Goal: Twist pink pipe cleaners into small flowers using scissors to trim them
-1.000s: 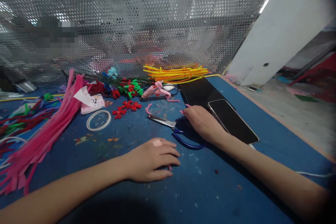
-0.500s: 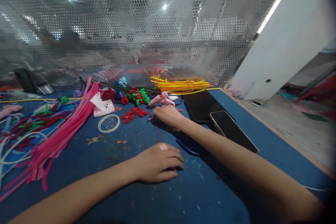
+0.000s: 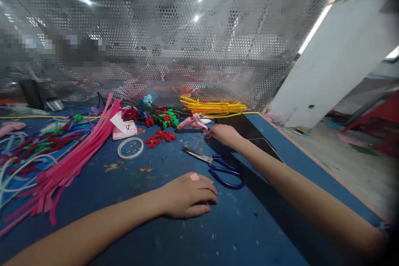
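My left hand [image 3: 188,195] rests palm down on the blue table, its fingers curled; a small bit of something pinkish shows under the fingertips, too small to name. Farther back, my right hand [image 3: 226,135] is closed beside the pink glue gun [image 3: 193,122], its fingertips near the nozzle or trigger end; what they pinch is hidden. Scissors with blue handles [image 3: 227,171] lie between my hands, blades to the left. Several red fuzzy flowers [image 3: 159,138] lie left of the glue gun, near a white ring of tape [image 3: 130,148].
Pink fuzzy stems [image 3: 75,153] spread across the left, beside mixed coloured pieces. Yellow stems [image 3: 215,107] and green-and-red flowers [image 3: 166,117] lie at the back, before a perforated metal screen [image 3: 187,50]. A dark tablet [image 3: 237,124] and phone lie under and behind my right arm.
My right hand has moved to the right, away from the glue gun's front, uncovering the scissors. My left hand has stayed in place. The view has tilted slightly.
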Motion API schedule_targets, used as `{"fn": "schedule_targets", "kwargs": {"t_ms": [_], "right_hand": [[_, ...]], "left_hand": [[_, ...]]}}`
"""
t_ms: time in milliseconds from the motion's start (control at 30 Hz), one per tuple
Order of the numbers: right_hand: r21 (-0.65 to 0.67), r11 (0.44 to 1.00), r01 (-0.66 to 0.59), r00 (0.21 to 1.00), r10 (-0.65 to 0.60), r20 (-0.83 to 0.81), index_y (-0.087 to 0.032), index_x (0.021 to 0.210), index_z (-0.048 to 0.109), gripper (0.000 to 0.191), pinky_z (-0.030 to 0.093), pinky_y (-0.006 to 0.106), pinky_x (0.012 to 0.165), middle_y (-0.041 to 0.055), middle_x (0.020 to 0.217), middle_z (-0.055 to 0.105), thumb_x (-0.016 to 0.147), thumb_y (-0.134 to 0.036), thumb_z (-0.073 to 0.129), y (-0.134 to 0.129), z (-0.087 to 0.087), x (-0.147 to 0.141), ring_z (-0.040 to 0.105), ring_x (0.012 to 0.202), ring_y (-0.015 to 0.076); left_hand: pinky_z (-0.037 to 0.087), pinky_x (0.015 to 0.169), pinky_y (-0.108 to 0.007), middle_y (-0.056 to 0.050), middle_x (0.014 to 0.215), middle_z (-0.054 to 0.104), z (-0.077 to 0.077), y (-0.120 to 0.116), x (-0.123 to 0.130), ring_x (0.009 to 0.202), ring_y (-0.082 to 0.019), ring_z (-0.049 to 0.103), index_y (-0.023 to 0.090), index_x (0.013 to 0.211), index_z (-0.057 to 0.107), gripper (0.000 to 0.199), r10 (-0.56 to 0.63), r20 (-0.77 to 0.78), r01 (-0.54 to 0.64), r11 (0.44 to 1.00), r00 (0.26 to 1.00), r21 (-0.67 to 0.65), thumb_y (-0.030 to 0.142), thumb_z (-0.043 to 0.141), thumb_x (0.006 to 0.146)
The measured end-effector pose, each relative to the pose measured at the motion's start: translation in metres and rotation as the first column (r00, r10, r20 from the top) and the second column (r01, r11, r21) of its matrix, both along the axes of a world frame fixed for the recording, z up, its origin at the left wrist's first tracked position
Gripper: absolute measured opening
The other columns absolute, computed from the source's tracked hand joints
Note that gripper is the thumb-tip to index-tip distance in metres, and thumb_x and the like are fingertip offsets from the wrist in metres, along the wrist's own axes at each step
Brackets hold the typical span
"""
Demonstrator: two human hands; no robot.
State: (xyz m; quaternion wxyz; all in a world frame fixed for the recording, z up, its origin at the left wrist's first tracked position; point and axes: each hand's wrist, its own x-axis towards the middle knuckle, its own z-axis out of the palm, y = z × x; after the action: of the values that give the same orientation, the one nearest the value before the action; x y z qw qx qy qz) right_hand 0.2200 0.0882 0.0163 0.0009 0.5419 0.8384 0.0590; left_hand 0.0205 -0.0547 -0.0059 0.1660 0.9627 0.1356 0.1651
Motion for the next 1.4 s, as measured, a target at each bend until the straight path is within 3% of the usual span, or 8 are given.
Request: {"fn": "schedule_targets", "kwargs": {"t_ms": [200, 400, 533, 867, 1000, 1100, 1167, 1400], "right_hand": [[-0.007, 1.0, 0.012, 1.0, -0.012, -0.006, -0.012, 0.102, 0.056, 0.022, 0.044, 0.031, 0.075, 0.0175, 0.108, 0.059, 0.085, -0.016, 0.042, -0.001, 0.008, -0.003, 0.061, 0.092, 0.0244], [-0.23, 0.973, -0.023, 0.999, 0.015, -0.035, -0.016, 0.088, 0.063, 0.02, 0.047, 0.017, 0.069, 0.0059, 0.093, 0.067, 0.083, -0.008, 0.045, -0.061, 0.086, 0.049, 0.063, 0.08, 0.0104], [-0.906, 0.419, -0.057, 0.998, 0.043, -0.043, -0.032, 0.104, 0.062, 0.065, 0.046, 0.011, 0.074, 0.0006, 0.102, 0.066, 0.052, 0.004, 0.072, -0.124, 0.124, 0.083, 0.063, 0.089, 0.0074], [-0.815, 0.513, -0.269, 0.956, 0.246, -0.161, -0.02, 0.106, 0.062, 0.048, 0.046, 0.013, 0.07, 0.0036, 0.102, 0.065, 0.06, -0.014, 0.071, -0.083, 0.092, -0.024, 0.061, 0.089, 0.0116], [-0.672, 0.505, -0.542, 0.834, 0.417, -0.36, -0.014, 0.092, 0.064, 0.023, 0.046, 0.018, 0.062, 0.0041, 0.084, 0.068, 0.069, -0.02, 0.062, -0.051, 0.076, -0.104, 0.063, 0.075, 0.0133], [-0.511, 0.518, -0.686, 0.718, 0.371, -0.589, -0.012, 0.08, 0.064, 0.012, 0.046, 0.018, 0.059, 0.0022, 0.073, 0.067, 0.069, -0.017, 0.063, -0.04, 0.061, -0.167, 0.062, 0.068, 0.012], [-0.453, 0.543, -0.707, 0.677, 0.335, -0.655, -0.013, 0.09, 0.062, 0.015, 0.048, 0.019, 0.06, 0.0027, 0.079, 0.067, 0.077, -0.018, 0.056, -0.038, 0.05, -0.208, 0.062, 0.068, 0.0108], [-0.197, 0.755, -0.626, 0.577, 0.278, -0.768, -0.012, 0.099, 0.057, 0.018, 0.049, 0.033, 0.075, 0.0065, 0.099, 0.061, 0.084, -0.019, 0.053, -0.029, 0.019, -0.309, 0.06, 0.086, 0.0155]], "left_hand": [[0.033, 0.099, -0.029, -0.006, 0.106, 0.062, -0.001, 0.0, 0.0, 0.109, -0.019, 0.049, 0.016, 0.1, 0.057, 0.022, -0.005, -0.015, 0.006, 0.999, 1.0, 0.046, 0.026, 0.045, 0.085], [0.032, 0.099, -0.029, -0.005, 0.107, 0.062, -0.001, 0.0, -0.001, 0.11, -0.018, 0.048, 0.016, 0.101, 0.057, 0.022, -0.001, -0.011, 0.002, 0.999, 1.0, 0.038, 0.026, 0.045, 0.086], [0.032, 0.098, -0.029, -0.005, 0.105, 0.062, -0.002, 0.001, -0.001, 0.11, -0.018, 0.048, 0.017, 0.1, 0.057, 0.02, -0.002, 0.009, 0.002, 1.0, 1.0, 0.031, 0.026, 0.047, 0.085], [0.037, 0.091, -0.029, -0.005, 0.102, 0.062, 0.006, 0.003, -0.029, 0.101, -0.016, 0.054, 0.018, 0.091, 0.06, 0.02, 0.26, 0.122, -0.277, 0.948, 0.958, 0.155, 0.026, 0.043, 0.087], [0.039, 0.091, -0.031, -0.002, 0.102, 0.062, 0.021, 0.004, -0.099, 0.1, -0.016, 0.054, 0.02, 0.095, 0.057, 0.017, 0.675, 0.219, -0.705, 0.699, 0.705, 0.115, 0.021, 0.044, 0.085], [0.037, 0.094, -0.03, -0.003, 0.109, 0.058, 0.025, 0.006, -0.161, 0.106, -0.017, 0.05, 0.021, 0.101, 0.055, 0.02, 0.912, 0.327, -0.969, 0.228, 0.247, 0.098, 0.019, 0.046, 0.083], [0.032, 0.099, -0.039, -0.012, 0.117, 0.051, 0.022, 0.01, -0.197, 0.114, -0.024, 0.044, 0.014, 0.111, 0.05, 0.03, 0.935, 0.345, -0.995, 0.058, 0.085, 0.086, 0.019, 0.048, 0.081], [0.04, 0.089, -0.036, -0.011, 0.099, 0.062, 0.009, 0.024, -0.252, 0.097, -0.024, 0.056, 0.015, 0.094, 0.061, 0.02, 0.963, 0.251, -0.993, -0.109, -0.096, 0.037, 0.023, 0.047, 0.081]]}}
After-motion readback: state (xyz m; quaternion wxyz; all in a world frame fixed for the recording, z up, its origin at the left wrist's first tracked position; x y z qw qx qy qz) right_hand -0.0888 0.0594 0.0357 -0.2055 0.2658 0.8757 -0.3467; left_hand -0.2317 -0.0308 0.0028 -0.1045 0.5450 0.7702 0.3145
